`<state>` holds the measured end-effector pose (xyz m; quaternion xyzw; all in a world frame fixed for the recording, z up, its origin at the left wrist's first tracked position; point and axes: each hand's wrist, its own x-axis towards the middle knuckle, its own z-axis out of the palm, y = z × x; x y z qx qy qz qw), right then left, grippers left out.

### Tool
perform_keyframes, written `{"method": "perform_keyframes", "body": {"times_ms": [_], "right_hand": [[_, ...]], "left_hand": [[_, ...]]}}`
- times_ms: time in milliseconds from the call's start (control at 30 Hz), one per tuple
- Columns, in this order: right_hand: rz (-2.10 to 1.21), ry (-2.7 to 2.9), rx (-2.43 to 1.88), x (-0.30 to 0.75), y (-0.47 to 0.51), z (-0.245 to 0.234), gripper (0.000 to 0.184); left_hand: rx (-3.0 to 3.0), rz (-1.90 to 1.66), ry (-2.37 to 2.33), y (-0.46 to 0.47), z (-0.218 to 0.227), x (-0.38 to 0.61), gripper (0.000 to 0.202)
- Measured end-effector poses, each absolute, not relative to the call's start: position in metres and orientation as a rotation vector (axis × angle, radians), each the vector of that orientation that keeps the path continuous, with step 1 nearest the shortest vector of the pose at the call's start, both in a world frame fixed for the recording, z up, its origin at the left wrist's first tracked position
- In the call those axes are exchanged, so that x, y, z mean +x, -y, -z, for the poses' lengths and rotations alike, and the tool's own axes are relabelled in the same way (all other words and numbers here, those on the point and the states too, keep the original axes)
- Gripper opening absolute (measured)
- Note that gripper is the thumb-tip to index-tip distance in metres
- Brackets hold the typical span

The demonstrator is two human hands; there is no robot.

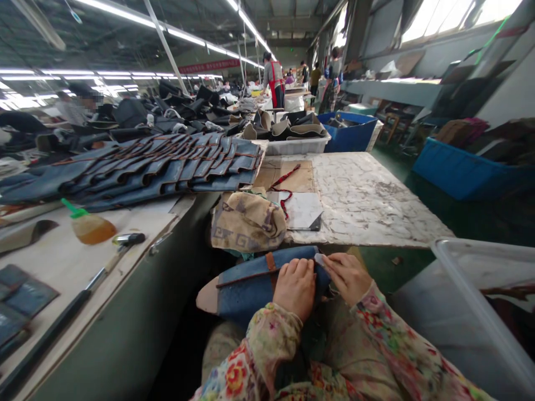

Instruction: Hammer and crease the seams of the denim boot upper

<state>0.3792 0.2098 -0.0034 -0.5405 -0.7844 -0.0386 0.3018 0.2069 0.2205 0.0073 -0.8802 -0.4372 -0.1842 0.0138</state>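
Lying along the left bench (62,267): one stack of blue pieces (167,170) with brown edging, overlapped in rows; one squeeze bottle (94,228), green nozzle, amber contents; one long-handled tool (54,333), black grip, set aslant.

Cloth bundle (248,220), one, patterned, crumpled at the table's near edge, just beyond the work and crowding its far side.

Blue piece (244,287), one, across the person's lap, with pale tip (208,296) at its left end and brown strap (270,263). Judged light, bendable yet fairly firm, smooth enough to slide on the lap, not fragile; best held flat near the strap and steadied by the edge.

Left hand (296,284): fingers together, bent over the piece beside the strap; thumb hidden, so whether it grips or only presses cannot be told.

Right hand (348,275): thumb and fingers closed in a pinch on a small pale object (319,259) at the piece's right end.

White table (368,195), scuffed, bearing a red cord (286,177); white tray (298,146) and blue crate (351,133) beyond.

Translucent tub (460,287), near the right forearm, limiting elbow room; blue bin (455,170) farther off.
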Motion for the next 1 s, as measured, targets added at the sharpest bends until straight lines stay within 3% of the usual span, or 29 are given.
{"method": "perform_keyframes", "body": {"times_ms": [733,1000], "right_hand": [[0.123,2.25,-1.353,0.283,-0.208,-0.003,0.03],[-0.088,2.27,-1.274,0.29,-0.213,-0.002,0.029]], "left_hand": [[-2.526,0.646,1.536,-0.201,-0.004,0.132,0.032],[-2.442,0.665,1.581,-0.18,0.007,0.114,0.039]]}}
